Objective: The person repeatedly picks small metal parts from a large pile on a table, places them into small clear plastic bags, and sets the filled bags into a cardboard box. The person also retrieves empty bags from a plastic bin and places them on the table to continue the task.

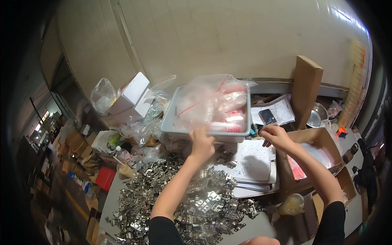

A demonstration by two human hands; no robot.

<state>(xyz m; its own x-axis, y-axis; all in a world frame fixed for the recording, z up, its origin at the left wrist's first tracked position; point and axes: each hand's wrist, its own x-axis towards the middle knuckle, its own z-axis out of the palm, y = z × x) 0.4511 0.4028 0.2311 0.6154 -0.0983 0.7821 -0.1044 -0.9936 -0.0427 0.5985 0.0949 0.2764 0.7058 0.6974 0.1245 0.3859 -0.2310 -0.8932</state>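
Note:
A grey plastic tub [167,122] stands before me, filled with clear zip bags [199,101] that have red seal strips; some look packed. At the tub's near rim is my left hand [202,141], fingers bent; whether it grips the rim or a bag is unclear. My right hand [277,136] hovers right of the tub, fingers curled, near a dark phone [267,117]; any small thing in its fingers cannot be made out. Below my hands lies a wide heap of small shiny metal parts [211,199]. Papers on a clipboard [254,159] lie right of the heap.
Right, a cardboard box [324,134] holds flat plastic bags, beside a cup [291,204] and a roll of tape [341,131]. A tall carton [306,92] stands behind. Left are a white box [134,98], crumpled plastic, a drink cup [125,170] and a red container [105,178].

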